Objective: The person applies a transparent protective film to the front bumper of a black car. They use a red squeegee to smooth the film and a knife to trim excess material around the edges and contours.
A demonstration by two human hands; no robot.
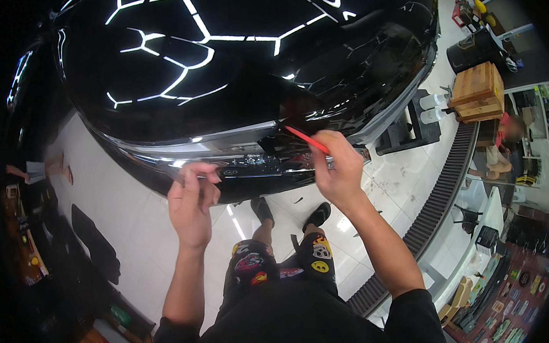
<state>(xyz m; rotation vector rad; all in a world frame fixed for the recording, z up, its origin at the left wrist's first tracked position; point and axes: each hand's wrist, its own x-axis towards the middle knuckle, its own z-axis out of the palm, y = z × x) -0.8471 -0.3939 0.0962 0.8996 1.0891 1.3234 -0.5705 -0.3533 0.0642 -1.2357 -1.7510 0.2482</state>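
My right hand (342, 168) is closed in a pinch around a slim red pen-shaped tool (307, 139). The tool slants up and left, its far end at the edge of the glossy black car panel (234, 81). Whether that end touches the panel I cannot tell. Below the panel's left part, my left hand (193, 199) hovers with loosely bent fingers, somewhat apart, and nothing visible in them. Between the two hands runs a shiny trim strip (194, 147), with wet-looking black bodywork (256, 164) under it.
A black rolling stand (410, 129) carries white bottles (431, 108) at the right. Beyond it sit a wooden crate (478, 89) and a black bin (474, 49). A dark floor grate (435, 210) crosses the pale tiles. Another person (500, 149) is at the far right.
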